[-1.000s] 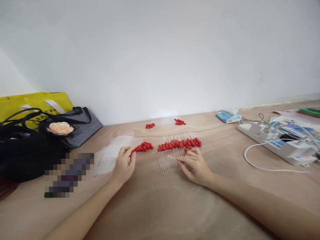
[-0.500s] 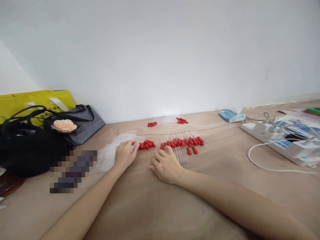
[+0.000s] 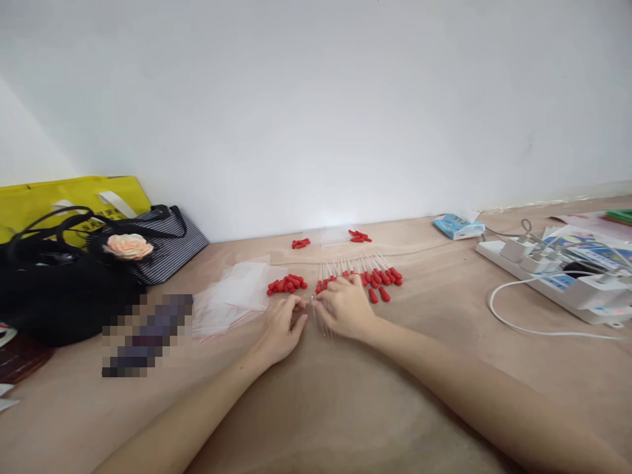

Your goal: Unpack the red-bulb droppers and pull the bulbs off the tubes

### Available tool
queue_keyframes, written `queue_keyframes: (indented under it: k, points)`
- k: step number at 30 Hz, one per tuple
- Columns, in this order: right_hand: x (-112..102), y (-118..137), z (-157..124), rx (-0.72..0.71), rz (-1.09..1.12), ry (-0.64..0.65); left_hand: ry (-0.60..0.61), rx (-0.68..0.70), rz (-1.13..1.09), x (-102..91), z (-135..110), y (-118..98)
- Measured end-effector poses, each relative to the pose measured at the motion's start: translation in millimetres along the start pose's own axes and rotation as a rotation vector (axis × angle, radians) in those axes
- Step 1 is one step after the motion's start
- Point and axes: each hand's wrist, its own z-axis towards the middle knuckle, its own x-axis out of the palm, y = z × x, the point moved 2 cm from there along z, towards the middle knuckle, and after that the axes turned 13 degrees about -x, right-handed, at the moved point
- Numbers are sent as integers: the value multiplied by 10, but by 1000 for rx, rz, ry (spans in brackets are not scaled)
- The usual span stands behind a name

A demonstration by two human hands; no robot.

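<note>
My right hand point(image 3: 349, 309) curls over a bunch of thin clear glass tubes point(image 3: 323, 327), its fingers closed round them, slightly blurred. Just left of it, my left hand point(image 3: 282, 332) rests low over the table, thumb and forefinger apart, fingertips near the tube ends. Behind the right hand lies a row of glass droppers point(image 3: 380, 266), with red rubber bulbs toward me and narrow tips toward the wall. Two loose red bulbs point(image 3: 379, 295) sit right of the hand. Beyond the left hand is a pile of red bulbs point(image 3: 287, 284).
Clear plastic bags point(image 3: 232, 293) lie left of the pile. Farther back are small red bulbs point(image 3: 360, 236) and more thin tubes point(image 3: 336, 237). A power strip point(image 3: 557, 283) with cables and a blue tissue pack point(image 3: 458, 227) stand right; a striped bag point(image 3: 172, 247) stands left.
My left hand has come off the bags and bulb pile, toward me and right. My right hand has shifted right and away, and the tubes under it have slid left.
</note>
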Motion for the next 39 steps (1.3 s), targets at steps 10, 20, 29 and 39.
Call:
queue_keyframes:
  k: [10,20,29,39]
  points:
    - [16,-386,83,301,-121,3,14,32,-20,70,13,-39]
    - [41,-417,102,274,-140,129,21,4,-8,47,-2,-43]
    - [76,-403,74,250,-125,20,57,20,14,38,5,-39]
    - [-172,-302,-264,73,-57,-308,59,-22,-32,27,1,-2]
